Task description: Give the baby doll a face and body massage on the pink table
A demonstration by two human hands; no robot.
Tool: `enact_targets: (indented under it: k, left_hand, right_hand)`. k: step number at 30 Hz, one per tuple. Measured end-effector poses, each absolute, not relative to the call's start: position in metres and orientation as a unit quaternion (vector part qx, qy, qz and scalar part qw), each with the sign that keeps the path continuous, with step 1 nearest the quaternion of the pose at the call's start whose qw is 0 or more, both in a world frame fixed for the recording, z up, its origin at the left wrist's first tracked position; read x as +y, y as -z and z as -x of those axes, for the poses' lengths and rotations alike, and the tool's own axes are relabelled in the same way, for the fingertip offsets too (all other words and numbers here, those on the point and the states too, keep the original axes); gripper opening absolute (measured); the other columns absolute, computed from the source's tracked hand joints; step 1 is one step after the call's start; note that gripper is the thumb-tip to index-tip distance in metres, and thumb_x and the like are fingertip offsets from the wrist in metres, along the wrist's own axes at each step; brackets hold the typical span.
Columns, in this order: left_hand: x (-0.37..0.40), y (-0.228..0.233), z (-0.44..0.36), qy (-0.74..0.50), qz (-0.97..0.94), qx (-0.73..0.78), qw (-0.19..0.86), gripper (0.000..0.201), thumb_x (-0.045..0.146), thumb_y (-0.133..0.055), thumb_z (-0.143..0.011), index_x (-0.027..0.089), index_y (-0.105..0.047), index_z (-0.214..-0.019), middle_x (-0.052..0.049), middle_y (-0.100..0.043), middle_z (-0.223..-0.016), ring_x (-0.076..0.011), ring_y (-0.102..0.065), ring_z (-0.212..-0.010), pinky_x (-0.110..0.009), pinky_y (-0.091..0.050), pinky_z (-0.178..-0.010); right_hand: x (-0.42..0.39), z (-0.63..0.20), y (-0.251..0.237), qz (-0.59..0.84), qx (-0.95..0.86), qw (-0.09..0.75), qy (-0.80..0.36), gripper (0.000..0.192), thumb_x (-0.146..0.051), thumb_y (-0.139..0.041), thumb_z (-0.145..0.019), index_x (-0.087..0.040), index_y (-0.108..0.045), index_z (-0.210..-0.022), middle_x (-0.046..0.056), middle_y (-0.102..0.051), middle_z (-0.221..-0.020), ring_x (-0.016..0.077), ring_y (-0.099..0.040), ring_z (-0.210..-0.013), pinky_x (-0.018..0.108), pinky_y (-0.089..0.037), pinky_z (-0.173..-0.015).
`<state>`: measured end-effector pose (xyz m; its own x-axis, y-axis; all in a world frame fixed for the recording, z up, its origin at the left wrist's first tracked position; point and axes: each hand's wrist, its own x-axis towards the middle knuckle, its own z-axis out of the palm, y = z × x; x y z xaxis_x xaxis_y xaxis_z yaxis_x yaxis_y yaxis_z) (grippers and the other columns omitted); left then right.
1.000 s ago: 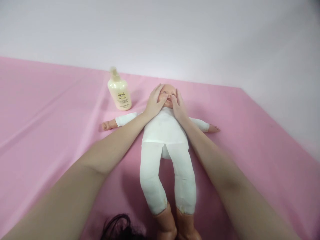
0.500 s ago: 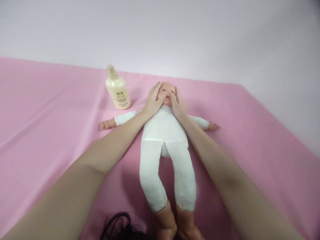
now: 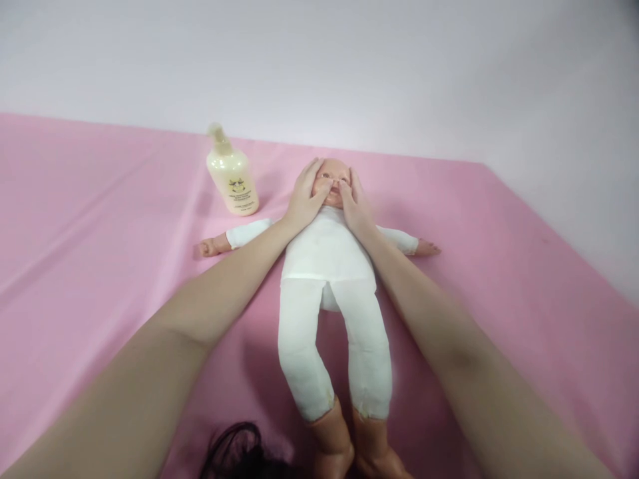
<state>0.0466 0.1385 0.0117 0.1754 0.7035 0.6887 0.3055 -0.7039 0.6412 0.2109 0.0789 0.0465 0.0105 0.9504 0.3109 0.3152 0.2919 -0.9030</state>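
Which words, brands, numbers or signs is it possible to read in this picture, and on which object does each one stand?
Pump bottle: several lines of dark print under a small drawing; too small and blurred to quote reliably.
White-clothed doll: no text visible.
Pink cloth: no text visible.

Vs. approx. 1 s ago, the bottle sits a bit higher & slightly further L in view, and the doll's head, w/ the L hand & R hand on it, has also slid up a touch & drifted slightly L. At the bottom, the doll's feet have come up too, so a bit more of the R-side one shows, & the dark hair is a tad higher. The pink cloth's far R corner is up slightly as well.
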Motion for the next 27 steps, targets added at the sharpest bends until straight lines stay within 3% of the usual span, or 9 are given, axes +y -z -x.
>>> enact_targets:
  k: [4,12,22,27]
  left_hand:
    - [0.138,-0.012,-0.046,-0.546,-0.749,0.33,0.181,0.073,0.073,-0.045,-0.098,0.027,-0.044,-0.155,-0.011,-0.042,-0.167,-0.0271,-0.036,-0.158,-0.045,-0.025,-0.134]
    - [0.141,-0.01,-0.045,-0.542,-0.749,0.333,0.184,0.074,0.073,-0.045,-0.098,0.027,-0.042,-0.156,-0.011,-0.04,-0.168,-0.0275,-0.035,-0.159,-0.045,-0.024,-0.134]
    - [0.139,-0.012,-0.045,-0.54,-0.752,0.326,0.19,0.073,0.073,-0.044,-0.099,0.029,-0.04,-0.157,-0.009,-0.038,-0.169,-0.0272,-0.03,-0.161,-0.047,-0.02,-0.135]
    - [0.135,-0.016,-0.046,-0.538,-0.744,0.344,0.194,0.075,0.075,-0.043,-0.097,0.028,-0.043,-0.155,-0.011,-0.04,-0.168,-0.0267,-0.034,-0.159,-0.046,-0.023,-0.134]
  right_hand:
    - [0.08,-0.211,-0.046,0.497,-0.631,0.505,-0.316,0.107,-0.086,-0.043,-0.092,-0.014,-0.017,-0.168,0.005,-0.017,-0.177,0.027,-0.014,-0.164,0.045,-0.008,-0.137]
    - [0.086,-0.213,-0.042,0.495,-0.638,0.504,-0.306,0.1,-0.084,-0.041,-0.095,-0.019,-0.017,-0.168,0.004,-0.024,-0.176,0.0273,-0.013,-0.165,0.049,-0.006,-0.137]
    - [0.097,-0.218,-0.03,0.503,-0.646,0.499,-0.284,0.098,-0.082,-0.038,-0.097,-0.018,-0.017,-0.168,0.005,-0.021,-0.177,0.026,-0.017,-0.164,0.047,-0.012,-0.136]
    - [0.104,-0.219,-0.025,0.507,-0.647,0.499,-0.275,0.096,-0.083,-0.038,-0.095,-0.025,-0.018,-0.169,0.001,-0.023,-0.176,0.0266,-0.017,-0.165,0.048,-0.014,-0.136]
